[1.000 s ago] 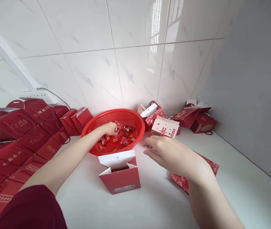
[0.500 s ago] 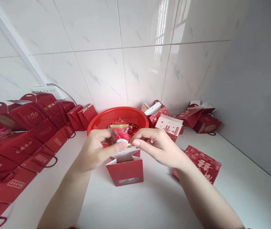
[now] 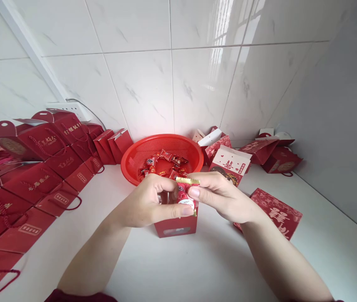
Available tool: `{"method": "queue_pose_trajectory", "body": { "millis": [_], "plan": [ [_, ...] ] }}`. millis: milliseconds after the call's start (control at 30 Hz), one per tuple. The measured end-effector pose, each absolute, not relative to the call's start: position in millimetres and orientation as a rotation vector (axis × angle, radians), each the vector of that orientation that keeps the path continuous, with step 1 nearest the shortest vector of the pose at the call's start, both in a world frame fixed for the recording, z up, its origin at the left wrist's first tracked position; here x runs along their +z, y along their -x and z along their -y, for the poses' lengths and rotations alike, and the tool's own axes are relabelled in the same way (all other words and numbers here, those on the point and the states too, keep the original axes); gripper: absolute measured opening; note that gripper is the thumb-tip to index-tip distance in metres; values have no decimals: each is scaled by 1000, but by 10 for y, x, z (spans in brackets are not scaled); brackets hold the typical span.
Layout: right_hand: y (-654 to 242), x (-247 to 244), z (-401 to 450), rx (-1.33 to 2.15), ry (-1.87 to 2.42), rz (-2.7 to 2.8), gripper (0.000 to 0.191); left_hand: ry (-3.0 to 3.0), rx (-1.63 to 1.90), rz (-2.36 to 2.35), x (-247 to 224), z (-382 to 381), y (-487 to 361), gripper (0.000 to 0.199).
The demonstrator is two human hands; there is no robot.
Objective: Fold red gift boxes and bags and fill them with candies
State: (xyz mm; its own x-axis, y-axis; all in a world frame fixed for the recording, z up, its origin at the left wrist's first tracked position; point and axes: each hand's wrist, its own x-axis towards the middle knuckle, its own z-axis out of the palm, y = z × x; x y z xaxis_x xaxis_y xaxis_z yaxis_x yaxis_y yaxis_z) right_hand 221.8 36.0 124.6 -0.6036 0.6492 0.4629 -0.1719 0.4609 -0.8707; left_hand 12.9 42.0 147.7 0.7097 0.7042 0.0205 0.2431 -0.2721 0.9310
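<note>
One wrapped sweet [image 3: 184,193], pinched w/ fingertips of L hand [image 3: 147,202] & R hand [image 3: 226,198] nr upright red bag [image 3: 191,224], any shift needing both in sync

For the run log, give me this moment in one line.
left hand: grip on wrapped candy | right hand: fingers on candy | red box: below hands | red basket: behind

So I count one red basket [image 3: 128,161], one windowed red box [image 3: 178,231] near it, two slim red bags [image 3: 120,146] far left and one power strip [image 3: 68,110]. Basket candies [image 3: 165,155]? Several, too jumbled for exact numbers. Left-side boxes [image 3: 32,182]: loads, overlapping, can't tell.
</note>
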Motion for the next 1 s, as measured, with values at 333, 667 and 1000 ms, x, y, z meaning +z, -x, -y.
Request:
{"method": "queue_pose_trajectory", "body": {
  "millis": [333, 667, 1000],
  "plan": [
    [-2143, 1237, -260, 1370, 191, 1792, 24, -1753, 559, -332, 1510, -354, -245, 17],
    [-2123, 1244, -233, 1134, 107, 1849, 18, -1606, 496, -190, 1385, -406, -216, 21],
    [-2114, 1214, -207, 1340, 276, 1713, 16, -1635, 777, -373, 1414, -330, -207, 22]
  ]
}}
